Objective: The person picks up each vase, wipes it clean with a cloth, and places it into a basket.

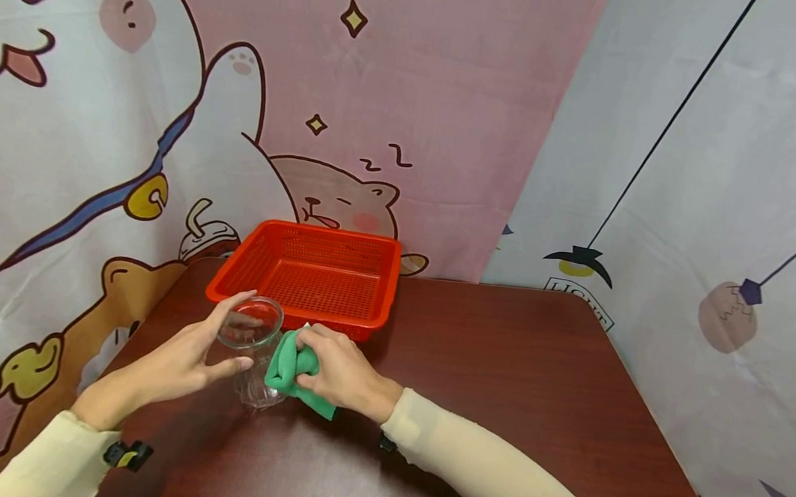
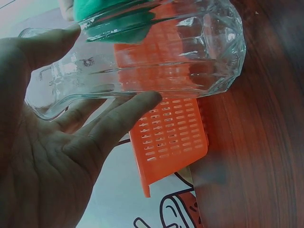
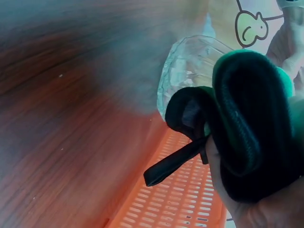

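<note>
A clear glass vase (image 1: 259, 382) with a flared rim and faceted sides stands in front of the red basket. My left hand (image 1: 179, 365) holds it below the rim, thumb on the near side and fingers around the far side. In the left wrist view the ribbed body of the vase (image 2: 213, 57) crosses the palm. My right hand (image 1: 347, 370) grips a folded green cloth (image 1: 287, 363) and presses it against the vase's right side. Seen from the right wrist, the bunched cloth (image 3: 256, 118) looks dark and covers part of the vase.
Just behind the vase, a red perforated plastic basket (image 1: 328, 290) sits at the back of the brown wooden table (image 1: 499, 389). A cartoon-printed curtain (image 1: 447, 93) hangs behind and along both sides of the table.
</note>
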The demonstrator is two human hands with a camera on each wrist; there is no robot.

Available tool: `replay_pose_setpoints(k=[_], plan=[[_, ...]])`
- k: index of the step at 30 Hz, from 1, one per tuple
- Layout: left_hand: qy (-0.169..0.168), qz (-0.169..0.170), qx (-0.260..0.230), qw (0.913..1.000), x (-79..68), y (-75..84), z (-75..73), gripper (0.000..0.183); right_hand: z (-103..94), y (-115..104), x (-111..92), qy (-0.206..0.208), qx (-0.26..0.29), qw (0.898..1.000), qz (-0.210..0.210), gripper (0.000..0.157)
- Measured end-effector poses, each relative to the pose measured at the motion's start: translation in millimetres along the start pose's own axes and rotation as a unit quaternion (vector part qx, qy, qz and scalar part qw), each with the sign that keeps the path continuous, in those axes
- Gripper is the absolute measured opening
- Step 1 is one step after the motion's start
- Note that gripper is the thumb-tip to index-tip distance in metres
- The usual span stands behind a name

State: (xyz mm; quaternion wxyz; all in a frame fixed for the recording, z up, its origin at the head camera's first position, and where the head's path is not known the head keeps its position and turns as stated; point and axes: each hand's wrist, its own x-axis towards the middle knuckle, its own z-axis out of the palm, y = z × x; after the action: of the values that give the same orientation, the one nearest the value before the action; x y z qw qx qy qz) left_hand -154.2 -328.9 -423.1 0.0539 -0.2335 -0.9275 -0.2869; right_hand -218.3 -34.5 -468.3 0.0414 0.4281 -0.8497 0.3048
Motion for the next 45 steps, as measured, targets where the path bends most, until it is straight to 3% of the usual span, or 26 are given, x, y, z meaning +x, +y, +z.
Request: replay_pose_setpoints(k=[19, 30, 36, 45], plan=[[-0.002, -0.008, 0.000, 1.0000, -0.2, 0.4, -0.2, 0.108, 8.4, 12, -7, -0.091, -0.082, 0.992, 0.015, 0.030], [-0.004, -0.012, -0.006, 0.9999, 0.1, -0.7, -0.2, 0.108, 9.0, 13, -3, -0.109, -0.075, 0.991, 0.028, 0.028], [-0.007, -0.015, -0.008, 0.9998, 0.0, 0.3, 0.0, 0.107, 9.5, 11, 0, -0.129, -0.097, 0.986, 0.035, 0.033], [-0.006, -0.017, -0.010, 0.9998, 0.0, 0.0, 0.2, 0.106, 11.2, 13, 1, -0.135, -0.100, 0.985, 0.032, 0.019]])
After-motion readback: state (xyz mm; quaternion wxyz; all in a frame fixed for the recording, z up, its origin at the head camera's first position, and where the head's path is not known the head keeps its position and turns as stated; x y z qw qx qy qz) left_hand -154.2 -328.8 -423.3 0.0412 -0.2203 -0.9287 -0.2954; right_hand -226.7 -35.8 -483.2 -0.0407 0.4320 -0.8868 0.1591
